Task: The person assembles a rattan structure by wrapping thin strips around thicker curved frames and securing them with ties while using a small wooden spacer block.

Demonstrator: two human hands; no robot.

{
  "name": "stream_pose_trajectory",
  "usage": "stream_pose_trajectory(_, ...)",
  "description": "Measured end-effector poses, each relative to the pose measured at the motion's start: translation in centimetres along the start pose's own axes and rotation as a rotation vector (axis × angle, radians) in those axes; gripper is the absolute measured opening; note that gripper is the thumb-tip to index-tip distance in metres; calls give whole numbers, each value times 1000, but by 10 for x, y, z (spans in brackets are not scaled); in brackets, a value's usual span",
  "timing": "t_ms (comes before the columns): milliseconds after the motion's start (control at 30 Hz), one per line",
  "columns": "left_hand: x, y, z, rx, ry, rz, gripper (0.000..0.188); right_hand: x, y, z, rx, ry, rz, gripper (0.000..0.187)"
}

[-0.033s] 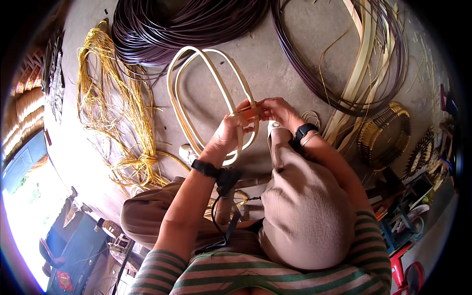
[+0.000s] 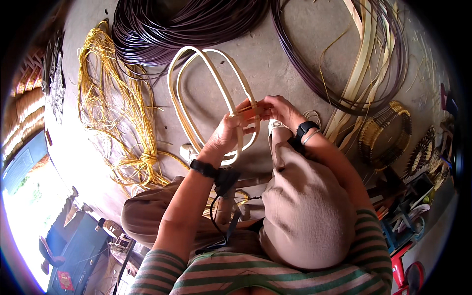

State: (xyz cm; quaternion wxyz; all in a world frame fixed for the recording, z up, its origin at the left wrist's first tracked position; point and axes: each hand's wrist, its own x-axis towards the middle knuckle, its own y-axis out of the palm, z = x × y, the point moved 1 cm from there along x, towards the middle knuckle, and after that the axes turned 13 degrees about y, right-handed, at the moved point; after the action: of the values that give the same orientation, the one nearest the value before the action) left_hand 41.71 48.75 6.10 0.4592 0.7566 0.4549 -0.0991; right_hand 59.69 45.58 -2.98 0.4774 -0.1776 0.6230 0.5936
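A pair of pale oval hoops (image 2: 215,73), looking like bent rattan or bamboo, stands side by side in front of me. My left hand (image 2: 230,129) is wrapped around the right side of the nearer hoop, its fingers reaching toward the other one. Close against those fingertips, my right hand (image 2: 278,109) is pinched at the right side of the farther hoop. Whatever thin piece may lie between its fingertips is too small to make out. Both wrists wear black bands.
Golden strands (image 2: 147,160) lie tied in a bundle at left. Dark coils (image 2: 187,34) rest at the far side, with another coil (image 2: 314,78) and pale flat strips (image 2: 361,73) at far right. A woven ring (image 2: 366,140) sits right of my knee. My shoes (image 2: 278,125) flank the hoops.
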Motion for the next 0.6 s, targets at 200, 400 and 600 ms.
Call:
stream_pose_trajectory(200,-12,12,-16,-16,-10,80,74,3,7,5,-24,17,18,31)
stream_pose_trajectory(400,-24,26,-25,14,-6,75,74,9,16,7,-75,32,9,26)
stream_pose_trajectory(600,-31,29,-28,-42,-13,55,72,9,24,9,-224,22,-96,25)
